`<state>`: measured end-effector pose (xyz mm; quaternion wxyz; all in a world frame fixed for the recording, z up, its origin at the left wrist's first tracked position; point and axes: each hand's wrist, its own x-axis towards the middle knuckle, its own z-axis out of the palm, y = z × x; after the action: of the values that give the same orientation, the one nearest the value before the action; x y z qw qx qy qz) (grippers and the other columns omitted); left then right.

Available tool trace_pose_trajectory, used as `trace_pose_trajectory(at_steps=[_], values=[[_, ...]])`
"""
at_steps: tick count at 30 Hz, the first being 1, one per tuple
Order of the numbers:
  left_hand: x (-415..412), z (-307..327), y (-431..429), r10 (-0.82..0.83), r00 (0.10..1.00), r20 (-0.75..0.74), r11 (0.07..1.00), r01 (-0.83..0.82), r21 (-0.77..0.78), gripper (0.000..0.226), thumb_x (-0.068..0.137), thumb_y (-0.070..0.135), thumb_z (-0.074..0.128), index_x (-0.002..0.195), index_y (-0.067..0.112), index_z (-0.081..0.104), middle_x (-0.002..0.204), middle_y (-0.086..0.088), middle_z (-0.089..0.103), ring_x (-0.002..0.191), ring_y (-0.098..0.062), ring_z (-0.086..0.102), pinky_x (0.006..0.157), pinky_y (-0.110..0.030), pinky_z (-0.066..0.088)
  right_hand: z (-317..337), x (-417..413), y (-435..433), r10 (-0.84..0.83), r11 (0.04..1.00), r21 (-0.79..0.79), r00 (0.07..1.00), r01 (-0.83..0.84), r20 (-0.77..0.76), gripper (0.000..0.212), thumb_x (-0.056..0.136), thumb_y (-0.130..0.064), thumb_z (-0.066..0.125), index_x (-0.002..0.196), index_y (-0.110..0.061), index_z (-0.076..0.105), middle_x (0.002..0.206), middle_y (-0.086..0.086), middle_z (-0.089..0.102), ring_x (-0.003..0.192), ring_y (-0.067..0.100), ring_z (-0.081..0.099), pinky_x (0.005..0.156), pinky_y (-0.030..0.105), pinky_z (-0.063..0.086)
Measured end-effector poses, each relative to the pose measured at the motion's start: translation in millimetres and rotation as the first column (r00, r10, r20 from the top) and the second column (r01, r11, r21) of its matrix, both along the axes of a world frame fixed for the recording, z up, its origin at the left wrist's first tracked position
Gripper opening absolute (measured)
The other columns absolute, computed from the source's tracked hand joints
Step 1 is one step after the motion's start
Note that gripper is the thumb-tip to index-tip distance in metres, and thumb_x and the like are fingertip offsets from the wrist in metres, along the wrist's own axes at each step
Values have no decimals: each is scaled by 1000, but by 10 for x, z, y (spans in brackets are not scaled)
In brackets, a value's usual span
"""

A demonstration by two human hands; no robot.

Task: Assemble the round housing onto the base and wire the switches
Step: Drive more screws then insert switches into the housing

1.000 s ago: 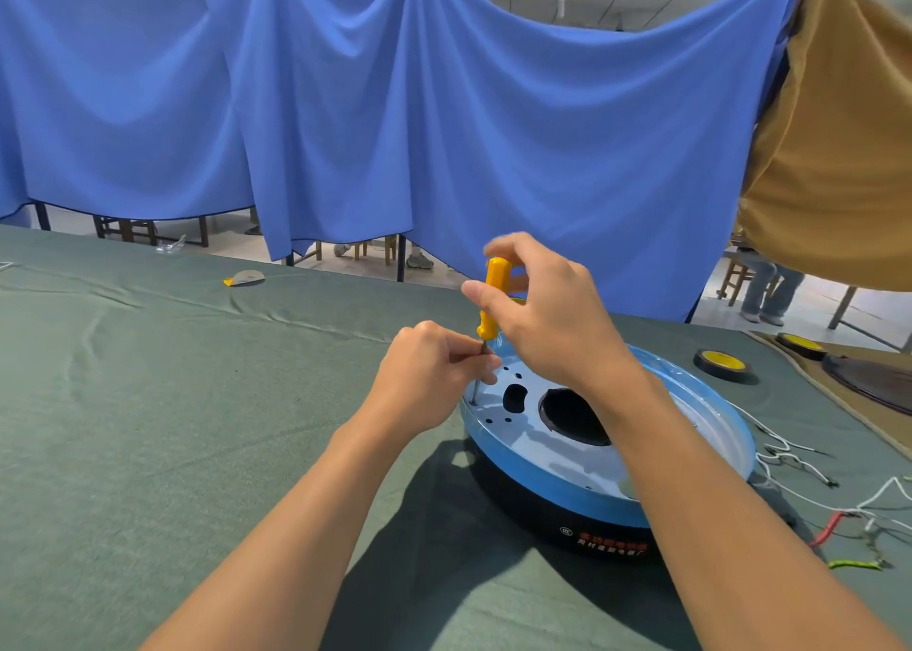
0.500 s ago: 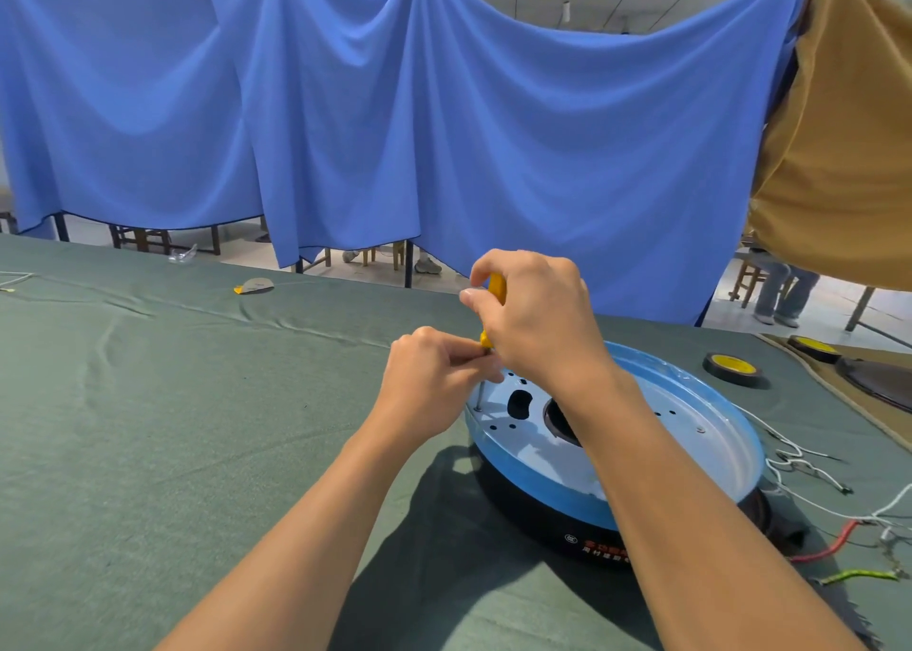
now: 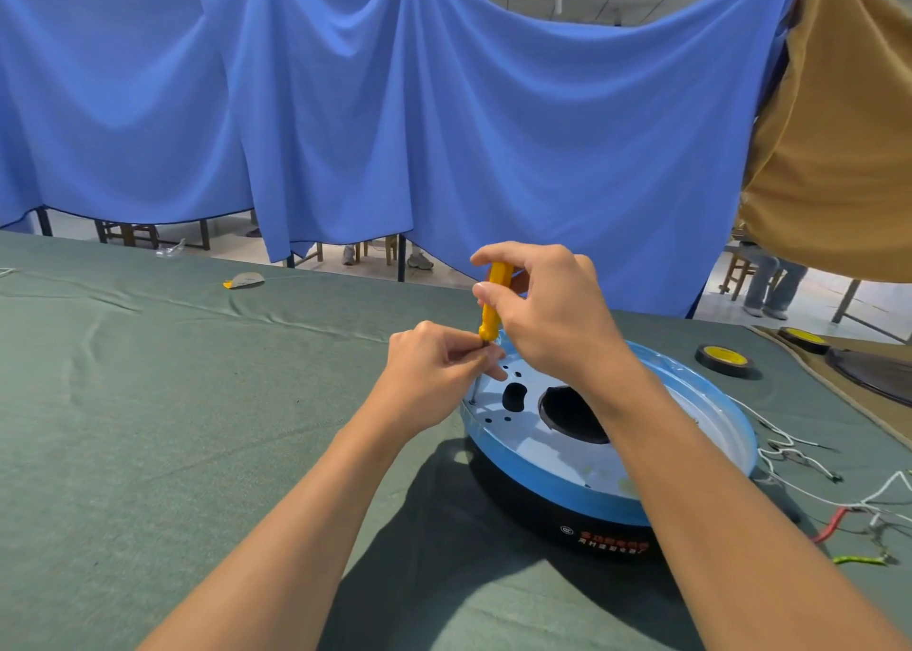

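A round blue housing (image 3: 710,421) sits on a black base (image 3: 557,514) on the green cloth. Its flat face has a large round hole, a smaller oval hole and a few small holes. My right hand (image 3: 548,312) grips the yellow handle of a screwdriver (image 3: 495,300) that stands upright. The tip touches the housing's left rim, where a screw seems to be. My left hand (image 3: 437,369) pinches the metal shaft just below the handle. White, red and green wires (image 3: 809,458) trail from the housing's right side.
Two rolls of black and yellow tape (image 3: 725,360) lie on the cloth at the far right, beside a dark round plate. A small grey and yellow object (image 3: 244,281) lies far left. Blue curtains hang behind the table; people's legs and chairs show below them.
My right hand turned on the screwdriver handle, covering it half a second ago and showing it again now. My left hand stayed on the shaft. The view shifted a little.
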<state>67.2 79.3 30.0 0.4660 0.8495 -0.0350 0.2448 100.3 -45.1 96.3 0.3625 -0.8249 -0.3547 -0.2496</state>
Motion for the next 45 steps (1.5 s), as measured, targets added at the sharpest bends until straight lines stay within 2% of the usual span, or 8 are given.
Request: trace_pose_trajectory(at_steps=[4,13,20,25,28,37,40,45], values=[[-5,-21,-57,58,997,47,998,-56,-36,15,87,26,71,79,17,80,64,6,72,54,-12,56,57,-19,39,-9,1,81,-52,998,27,999,52,9,19,87,-27,67,105,-23,72,72,-3,56,87,25,56,84,35,47],[-19,-43,-69,100,992,83,993,-104,47,64,87,10,67,33,40,52,46,3,52,36,-7,33,44,-13,25,-54,-65,100,-48,995,-81,996,54,77,30,98,-25,50,122,-10,57,96,5,52,94,28,52,79,35,39],[-11,-51,-43,44,998,40,999,-45,12,24,93,22,66,72,21,78,37,14,47,36,-4,35,42,-11,25,-26,-88,42,52,999,-10,998,-52,18,27,92,-14,59,119,-15,65,94,5,68,91,26,64,87,40,50],[5,-46,-53,36,999,14,999,-36,36,22,96,26,62,89,17,81,73,8,75,52,-6,51,54,-19,36,-31,-13,73,-126,992,9,989,125,81,18,89,-32,65,100,-18,69,78,-1,57,83,24,53,78,33,43],[-6,-41,-71,23,1000,1,998,-23,58,25,97,28,60,89,17,81,79,5,77,68,-29,62,65,-32,45,-48,-12,67,-201,979,-8,972,203,126,27,91,-41,61,99,-15,66,81,0,53,82,23,48,71,29,30],[-11,-36,-20,-22,1000,-11,1000,22,-3,54,96,20,62,44,35,62,36,13,38,43,-7,24,46,-21,20,-77,-47,52,78,997,0,995,-78,57,39,93,-10,57,132,-12,56,107,8,65,96,26,60,89,40,47],[-3,-38,23,5,999,46,996,-1,-90,11,87,19,73,79,18,81,62,11,70,57,-9,58,57,-26,45,-81,-18,55,22,1000,4,997,-22,78,31,92,-16,61,123,-13,63,95,7,66,90,27,62,86,38,47],[4,-58,42,23,998,59,995,-17,-100,12,81,19,78,91,13,81,82,3,77,80,-7,72,76,-25,56,-58,13,47,-96,995,-13,990,98,107,23,90,-29,64,110,-19,68,84,-3,54,85,22,53,82,33,44]])
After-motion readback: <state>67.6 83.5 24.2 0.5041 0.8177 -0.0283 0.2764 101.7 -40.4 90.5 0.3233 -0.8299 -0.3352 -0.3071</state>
